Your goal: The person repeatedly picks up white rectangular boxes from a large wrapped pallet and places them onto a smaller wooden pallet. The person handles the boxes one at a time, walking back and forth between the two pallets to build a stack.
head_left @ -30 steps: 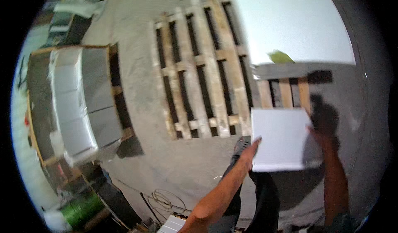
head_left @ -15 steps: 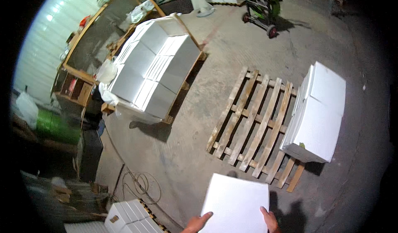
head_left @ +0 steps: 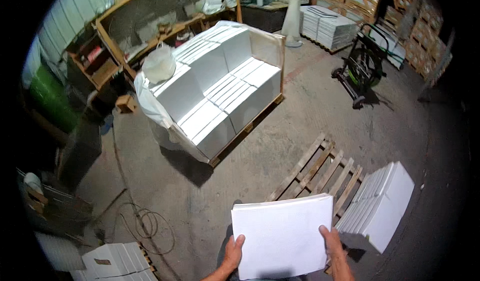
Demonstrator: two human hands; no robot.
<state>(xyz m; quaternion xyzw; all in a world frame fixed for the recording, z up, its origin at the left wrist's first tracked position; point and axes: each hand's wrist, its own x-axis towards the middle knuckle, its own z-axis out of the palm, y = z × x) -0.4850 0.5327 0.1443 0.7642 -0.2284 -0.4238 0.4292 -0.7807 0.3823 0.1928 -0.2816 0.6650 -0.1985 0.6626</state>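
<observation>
The likeliest trouble is a slip: both hands hold the white slab [head_left: 282,238] only by its side edges, so uneven pressure could let one side drop and chip a corner on the concrete floor [head_left: 235,161]. The left hand [head_left: 232,253] clasps the left edge, thumb against the face; the right hand [head_left: 332,243] clasps the opposite edge the same way, fingers mostly hidden on both. The slab is in front of the body, overlapping the pallet [head_left: 348,189] in view, and its breadth may mask the slats, where a foot could catch. A careless swing to the right could knock the stack [head_left: 382,208]. The slab looks smooth, matt and squarish, its far edge showing a layered line, perhaps two pieces; what it is made of I cannot tell. The slats are rough, weathered wood with gaps, and crinkled plastic [head_left: 150,93] drapes the stepped pile [head_left: 255,98]
</observation>
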